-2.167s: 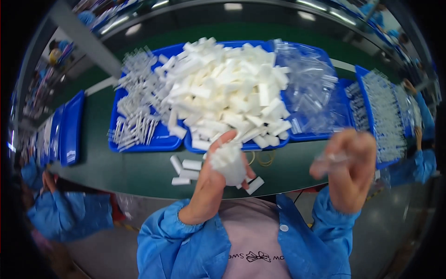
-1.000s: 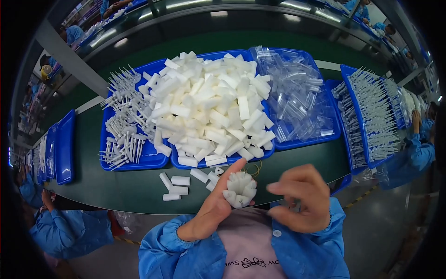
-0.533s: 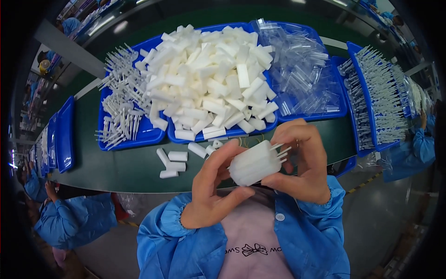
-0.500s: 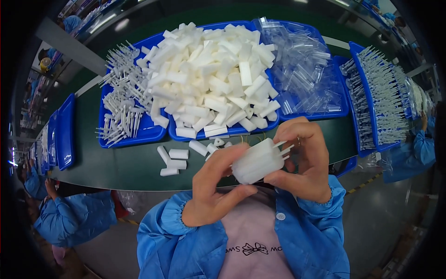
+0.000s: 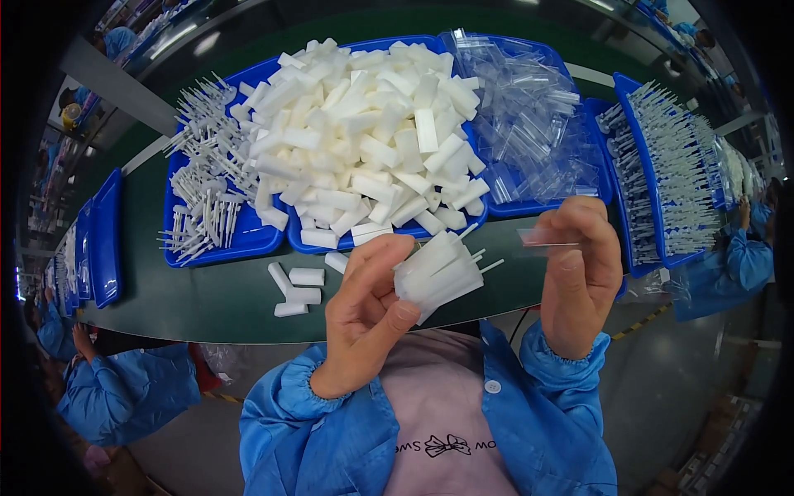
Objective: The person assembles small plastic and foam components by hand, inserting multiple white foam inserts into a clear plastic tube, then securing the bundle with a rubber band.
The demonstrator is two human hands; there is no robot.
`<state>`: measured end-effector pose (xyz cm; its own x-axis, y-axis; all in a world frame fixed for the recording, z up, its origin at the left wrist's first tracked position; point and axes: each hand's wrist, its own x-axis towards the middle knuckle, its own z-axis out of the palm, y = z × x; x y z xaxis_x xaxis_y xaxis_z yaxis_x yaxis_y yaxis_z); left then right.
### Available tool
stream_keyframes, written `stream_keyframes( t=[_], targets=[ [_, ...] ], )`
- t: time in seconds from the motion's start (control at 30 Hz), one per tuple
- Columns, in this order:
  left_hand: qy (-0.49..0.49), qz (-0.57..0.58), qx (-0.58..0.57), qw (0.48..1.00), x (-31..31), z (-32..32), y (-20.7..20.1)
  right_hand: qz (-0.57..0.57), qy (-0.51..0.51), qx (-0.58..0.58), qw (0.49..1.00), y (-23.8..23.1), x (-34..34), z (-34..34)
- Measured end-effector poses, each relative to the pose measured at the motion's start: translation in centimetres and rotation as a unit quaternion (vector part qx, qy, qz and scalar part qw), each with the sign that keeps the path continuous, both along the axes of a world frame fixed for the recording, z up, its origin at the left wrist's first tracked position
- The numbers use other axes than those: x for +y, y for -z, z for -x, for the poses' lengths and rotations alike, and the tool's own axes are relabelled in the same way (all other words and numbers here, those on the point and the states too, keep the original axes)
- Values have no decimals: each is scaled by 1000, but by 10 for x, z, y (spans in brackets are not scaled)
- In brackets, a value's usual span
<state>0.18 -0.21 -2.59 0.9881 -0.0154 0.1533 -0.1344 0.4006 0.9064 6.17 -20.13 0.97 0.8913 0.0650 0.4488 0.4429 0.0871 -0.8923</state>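
My left hand [image 5: 357,318] is closed around a bundle of white foam cylinders [image 5: 438,277]. Thin white sticks poke out of the bundle's right end, and the pieces fan apart slightly. To the right, apart from the bundle, my right hand [image 5: 579,281] pinches a small transparent plastic piece [image 5: 548,238] between thumb and fingers. Beyond the bundle rises a heap of white foam cylinders [image 5: 372,124] in a blue tray. Several loose foam cylinders [image 5: 304,295] lie on the green table left of my left hand.
Left of the heap, a blue tray [image 5: 263,241] carries white plastic sticks [image 5: 219,219]. Transparent plastic pieces [image 5: 529,124] fill another tray behind my right hand. Farther right, white sticks [image 5: 678,165] crowd tilted blue trays. Co-workers in blue sleeves [image 5: 132,384] are at both sides.
My right hand has left the bundle and moved right, now with the transparent piece in its fingers. The bundle stays in my left hand, its pieces more spread.
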Motion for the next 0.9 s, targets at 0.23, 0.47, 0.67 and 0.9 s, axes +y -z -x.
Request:
stream_keyframes(
  t=[0.23,0.47,0.67,0.9],
  targets=[
    [24,-8,-9,1000,5,0,4,-95,-74,24,992,6,6,-1],
    [12,-43,-13,999,8,3,2,-97,-129,42,986,8,8,0],
    [9,-50,-12,999,7,1,-4,-145,-162,66,974,9,5,1],
    [-47,-166,-67,983,8,-2,-15,-77,-126,-3,989,4,2,8]
  ],
)
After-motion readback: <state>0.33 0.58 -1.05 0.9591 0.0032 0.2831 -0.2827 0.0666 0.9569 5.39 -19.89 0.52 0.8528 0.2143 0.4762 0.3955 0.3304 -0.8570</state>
